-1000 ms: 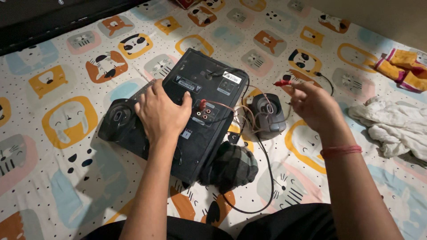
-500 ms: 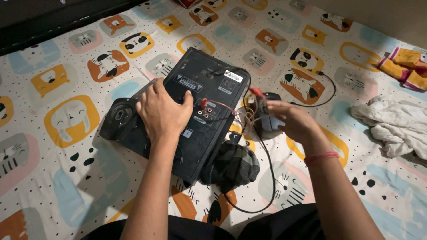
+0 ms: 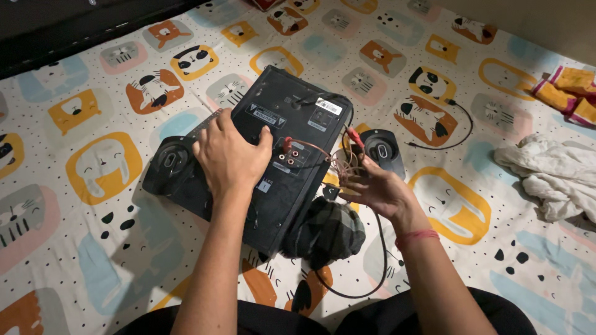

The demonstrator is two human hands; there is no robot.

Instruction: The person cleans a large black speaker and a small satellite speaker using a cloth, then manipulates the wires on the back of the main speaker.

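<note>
A black speaker box (image 3: 292, 142) lies back-panel up on a patterned sheet. My left hand (image 3: 228, 156) presses flat on its panel, next to the red and white sockets (image 3: 290, 147). My right hand (image 3: 379, 189) is beside the box's right edge, fingers pinched on a thin cable with a red plug (image 3: 355, 136) at its tip. A small black satellite speaker (image 3: 169, 162) lies at the left of the box, and another one (image 3: 383, 150) at the right. A dark cloth (image 3: 328, 231) sits bunched in front of the box.
A white crumpled cloth (image 3: 546, 177) lies at the right. An orange and pink folded cloth (image 3: 568, 90) is at the far right. A black cable (image 3: 453, 127) curls on the sheet behind the right speaker. My knees (image 3: 397, 316) are at the bottom edge.
My right hand has come in from the right and lowered toward the box's sockets, carrying the red plug with it. My left hand has stayed on the panel.
</note>
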